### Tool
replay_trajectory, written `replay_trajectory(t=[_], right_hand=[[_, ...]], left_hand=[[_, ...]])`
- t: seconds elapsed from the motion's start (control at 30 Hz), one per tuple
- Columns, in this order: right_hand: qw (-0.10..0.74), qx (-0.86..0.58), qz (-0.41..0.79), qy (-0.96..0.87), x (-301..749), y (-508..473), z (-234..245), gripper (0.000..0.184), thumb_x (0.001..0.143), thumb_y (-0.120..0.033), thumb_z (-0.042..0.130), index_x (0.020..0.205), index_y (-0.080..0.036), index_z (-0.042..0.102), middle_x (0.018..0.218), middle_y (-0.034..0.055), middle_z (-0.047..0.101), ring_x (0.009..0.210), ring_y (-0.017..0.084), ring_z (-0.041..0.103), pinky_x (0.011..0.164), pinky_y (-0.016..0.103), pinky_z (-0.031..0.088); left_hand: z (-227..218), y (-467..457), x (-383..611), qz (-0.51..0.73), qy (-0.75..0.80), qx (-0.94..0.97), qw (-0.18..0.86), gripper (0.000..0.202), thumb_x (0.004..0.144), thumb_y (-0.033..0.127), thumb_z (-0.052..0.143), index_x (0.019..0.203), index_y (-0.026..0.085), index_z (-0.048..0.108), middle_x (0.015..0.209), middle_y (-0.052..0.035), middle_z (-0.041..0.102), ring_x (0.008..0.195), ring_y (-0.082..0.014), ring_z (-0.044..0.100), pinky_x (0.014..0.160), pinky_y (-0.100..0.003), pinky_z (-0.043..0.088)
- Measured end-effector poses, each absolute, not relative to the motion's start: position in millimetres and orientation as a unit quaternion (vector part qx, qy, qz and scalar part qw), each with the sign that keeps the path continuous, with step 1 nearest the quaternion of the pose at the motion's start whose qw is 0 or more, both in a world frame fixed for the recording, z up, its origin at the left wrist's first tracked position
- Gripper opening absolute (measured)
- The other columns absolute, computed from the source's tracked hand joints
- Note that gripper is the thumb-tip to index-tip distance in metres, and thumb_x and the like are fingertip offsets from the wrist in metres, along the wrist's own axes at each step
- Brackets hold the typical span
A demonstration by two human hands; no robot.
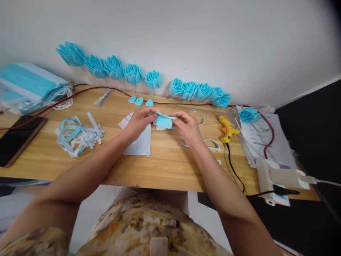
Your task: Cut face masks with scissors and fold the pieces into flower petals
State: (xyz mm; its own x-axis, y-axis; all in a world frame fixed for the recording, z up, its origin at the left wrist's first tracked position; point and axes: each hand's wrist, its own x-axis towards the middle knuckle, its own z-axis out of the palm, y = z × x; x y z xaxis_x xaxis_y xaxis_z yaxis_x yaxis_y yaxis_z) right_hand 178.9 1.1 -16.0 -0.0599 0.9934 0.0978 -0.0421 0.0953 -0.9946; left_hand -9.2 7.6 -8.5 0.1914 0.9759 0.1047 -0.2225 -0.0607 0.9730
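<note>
A small blue and white piece of face-mask fabric (163, 121) is stretched between my hands above the table. My left hand (142, 119) pinches its left edge, and my right hand (188, 125) pinches the right edge. White pleated sheets (138, 144) lie under and beside my left hand. White-handled scissors (212, 145) rest by my right wrist, partly hidden by it. Beyond my hands are several cut blue petal pieces (139, 101). A roll of tape (200, 116) lies just past my right hand.
Blue fabric flowers (133, 74) on sticks lean along the wall. At left are stacked masks (29, 83), a phone (21, 138) and scrap strips (78, 135). A yellow glue gun (227, 129), papers (269, 138) and a power strip (269, 177) occupy the right side, with cords across the table.
</note>
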Motion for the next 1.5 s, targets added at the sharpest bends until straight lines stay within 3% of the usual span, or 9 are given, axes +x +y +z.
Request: replay_trajectory(t=[0.13,0.3,0.47,0.6,0.8,0.93,1.2,1.37,1.5], right_hand=[[0.499,-0.442,0.509,-0.544,182.8,0.8,-14.9,0.011,0.075,-0.03,0.066,0.08,-0.023,0.073,0.083,-0.0002,0.071,0.076,0.015,0.063,0.078,0.033,0.053],[0.484,-0.426,0.545,-0.536,185.8,-1.4,-9.2,0.026,0.086,-0.042,0.061,0.101,-0.025,0.075,0.097,0.0013,0.075,0.092,0.018,0.067,0.082,0.032,0.052],[0.416,-0.452,0.48,-0.626,181.7,-4.2,-10.0,0.024,0.079,-0.043,0.07,0.077,-0.019,0.071,0.068,-0.0012,0.064,0.064,0.013,0.054,0.062,0.027,0.042],[0.418,-0.459,0.459,-0.635,178.8,-5.0,-11.3,0.022,0.079,-0.042,0.067,0.077,-0.02,0.069,0.063,-0.0021,0.059,0.06,0.013,0.049,0.059,0.027,0.039],[0.415,-0.479,0.403,-0.66,178.4,-4.9,-14.1,0.021,0.08,-0.039,0.065,0.075,-0.02,0.069,0.063,-0.0013,0.057,0.06,0.013,0.046,0.057,0.027,0.035],[0.427,-0.479,0.406,-0.65,181.7,-1.3,-14.7,0.019,0.079,-0.039,0.065,0.077,-0.02,0.069,0.064,-0.0017,0.058,0.061,0.013,0.047,0.059,0.027,0.036],[0.454,-0.483,0.442,-0.604,184.4,2.8,-14.1,0.02,0.075,-0.04,0.067,0.071,-0.021,0.063,0.062,-0.0034,0.054,0.061,0.012,0.047,0.06,0.027,0.037],[0.467,-0.461,0.493,-0.571,182.6,-0.5,-10.3,0.023,0.077,-0.044,0.067,0.083,-0.022,0.069,0.075,-0.0013,0.065,0.073,0.015,0.059,0.071,0.029,0.048],[0.464,-0.462,0.497,-0.57,180.4,-1.0,-12.0,0.031,0.076,-0.05,0.071,0.088,-0.021,0.072,0.079,0.0,0.068,0.074,0.015,0.059,0.07,0.028,0.047]], left_hand=[[-6.3,6.7,-10.9,0.524,0.373,0.528,0.555,0.003,0.072,0.021,0.069,0.07,0.019,0.07,0.06,0.0014,0.059,0.054,-0.0099,0.052,0.053,-0.024,0.044],[-6.9,5.0,-10.0,0.496,0.372,0.595,0.512,0.009,0.073,0.021,0.063,0.067,0.019,0.069,0.062,0.0007,0.061,0.055,-0.0102,0.051,0.056,-0.025,0.043],[-9.2,2.9,-9.7,0.477,0.356,0.666,0.449,0.013,0.079,0.023,0.062,0.071,0.019,0.071,0.066,0.0,0.062,0.06,-0.0111,0.052,0.06,-0.025,0.043],[-7.2,2.2,-9.9,0.489,0.369,0.637,0.468,0.024,0.089,0.038,0.059,0.093,0.019,0.073,0.065,0.0008,0.06,0.06,-0.0125,0.054,0.059,-0.026,0.045],[-10.5,4.3,-5.1,0.451,0.426,0.621,0.48,0.03,0.073,0.045,0.08,0.076,0.018,0.069,0.063,0.0013,0.062,0.055,-0.0098,0.05,0.051,-0.022,0.039],[-13.3,9.7,-6.5,0.491,0.416,0.576,0.504,0.034,0.068,0.047,0.083,0.072,0.018,0.067,0.059,0.0013,0.062,0.053,-0.01,0.052,0.05,-0.023,0.041],[-10.4,10.7,-8.1,0.52,0.432,0.55,0.49,0.032,0.067,0.045,0.083,0.07,0.018,0.066,0.054,0.0034,0.056,0.048,-0.0084,0.046,0.048,-0.023,0.039],[-13.3,9.9,-7.8,0.526,0.437,0.565,0.462,0.031,0.07,0.045,0.081,0.069,0.018,0.066,0.056,0.003,0.055,0.051,-0.009,0.046,0.049,-0.023,0.037],[-13.2,6.5,-5.9,0.52,0.426,0.579,0.462,0.03,0.071,0.045,0.081,0.071,0.018,0.067,0.06,0.002,0.059,0.055,-0.0102,0.05,0.052,-0.024,0.038]])
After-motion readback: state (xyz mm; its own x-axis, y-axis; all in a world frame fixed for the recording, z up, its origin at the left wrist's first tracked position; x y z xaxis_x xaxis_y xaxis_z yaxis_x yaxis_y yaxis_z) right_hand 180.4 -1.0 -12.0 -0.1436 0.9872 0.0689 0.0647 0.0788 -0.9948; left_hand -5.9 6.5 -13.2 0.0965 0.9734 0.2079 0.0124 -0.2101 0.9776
